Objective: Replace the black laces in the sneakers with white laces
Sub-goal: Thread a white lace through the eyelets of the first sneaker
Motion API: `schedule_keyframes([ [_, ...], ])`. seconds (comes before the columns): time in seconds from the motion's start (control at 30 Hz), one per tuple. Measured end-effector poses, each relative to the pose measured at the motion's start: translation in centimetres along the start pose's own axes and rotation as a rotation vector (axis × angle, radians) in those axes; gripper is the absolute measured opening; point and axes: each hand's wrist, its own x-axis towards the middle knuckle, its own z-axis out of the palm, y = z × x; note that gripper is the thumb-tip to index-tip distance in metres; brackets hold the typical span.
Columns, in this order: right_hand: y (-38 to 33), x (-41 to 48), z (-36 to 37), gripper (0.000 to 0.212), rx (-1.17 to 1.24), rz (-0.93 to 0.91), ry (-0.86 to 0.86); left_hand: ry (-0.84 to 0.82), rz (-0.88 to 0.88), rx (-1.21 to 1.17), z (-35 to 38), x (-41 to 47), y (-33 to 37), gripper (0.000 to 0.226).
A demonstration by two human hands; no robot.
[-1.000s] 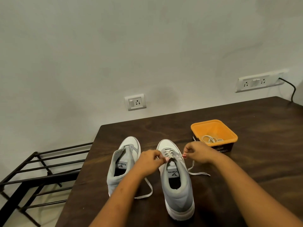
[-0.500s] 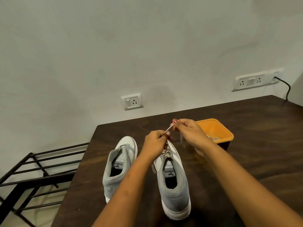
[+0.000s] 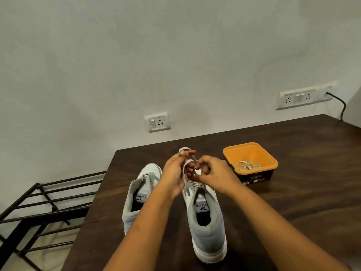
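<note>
Head view: I see left hand (image 3: 174, 173) and right hand (image 3: 214, 174), fingers (image 3: 189, 152) pinching flat white lace (image 3: 184, 148), looped. Two grey fabric sneakers (image 3: 136, 202) (image 3: 207, 222), white soles, beneath fingers on dark wood table (image 3: 293, 192). One square orange tub (image 3: 254, 153) right of fingers, coiled lace (image 3: 247, 165) inside.

Two grey/white sneakers on dark wood table (image 3: 293, 202), heels near cam: L sneaker (image 3: 134, 194) w/ no lace visible, R sneaker (image 3: 207, 227) laced w/ white lace (image 3: 185, 176). Both hands raised over R sneaker's toe end; L hand (image 3: 173, 173) pinches a lace loop, R hand (image 3: 214, 172) pinches lace just beside it. Orange tub (image 3: 254, 154) far right of sneakers, coiled lace (image 3: 246, 165) inside. Black metal rack (image 3: 48, 208) on floor left. Wall socket (image 3: 157, 122) behind table, socket strip (image 3: 298, 97) far right w/ black cable (image 3: 340, 104).
</note>
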Motion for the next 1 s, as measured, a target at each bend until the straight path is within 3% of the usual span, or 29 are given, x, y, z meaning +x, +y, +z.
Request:
schedule_keyframes([
  [0.17, -1.0, -0.2, 0.3, 0.007, -0.049, -0.015, -0.154, -0.071, -0.016, 0.086, -0.8, -0.3, 0.3, 0.032],
  [0.23, -1.2, -0.3, 0.3, 0.013, -0.050, 0.011, -0.205, -0.050, 0.006, 0.126, -1.0, -0.1, 0.2, 0.031],
  [0.43, -2.0, 0.0, -2.1, 0.021, 0.528, 0.051, -0.209, 0.013, 0.008, 0.214, -1.5, -0.2, -1.5, 0.031],
  [0.57, -1.4, 0.5, -2.5, 0.019, 0.999, 0.233, 0.117, -0.019, -0.031, 0.154, -0.8, -0.4, -1.3, 0.036],
  [0.63, -0.6, 0.5, -2.2, 0.020, 0.946, 0.393, 0.136, -0.010, -0.012, 0.172, -0.9, -0.4, -1.4, 0.038],
  [0.7, 0.2, 0.3, -1.6, 0.032, 0.762, 0.477, -0.010, -0.005, 0.015, 0.200, -1.1, -0.2, -1.5, 0.039],
  [0.8, 0.7, 0.0, -0.9, 0.061, 0.542, 0.406, -0.107, 0.001, 0.032, 0.235, -1.4, 0.0, -1.5, 0.039],
  [1.0, -0.2, -0.4, 0.1, 0.026, 0.286, 0.184, -0.204, 0.026, 0.059, 0.273, -1.3, -0.3, -1.6, 0.034],
])
